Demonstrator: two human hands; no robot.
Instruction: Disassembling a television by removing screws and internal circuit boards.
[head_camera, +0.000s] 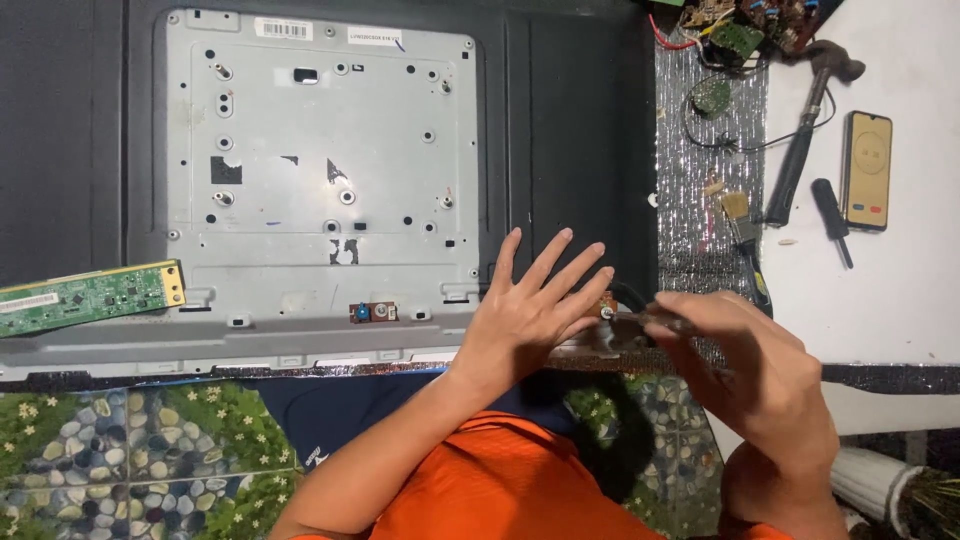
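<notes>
— What are the hands doing?
— The left hand (530, 310) lies flat with fingers spread wide on the lower edge of the dark television back panel (580, 130), holding nothing. The right hand (740, 365) pinches a thin tool (640, 318), likely a screwdriver, its tip at a small round part (606, 309) just beside the left fingertips.
— And around them?
— A grey metal plate (320, 150) covers the panel's middle; a green circuit board (90, 297) rests at its left edge. On the white surface to the right lie a hammer (805, 130), a phone (867, 170), a small brush (742, 225) and a black screwdriver (830, 215).
</notes>
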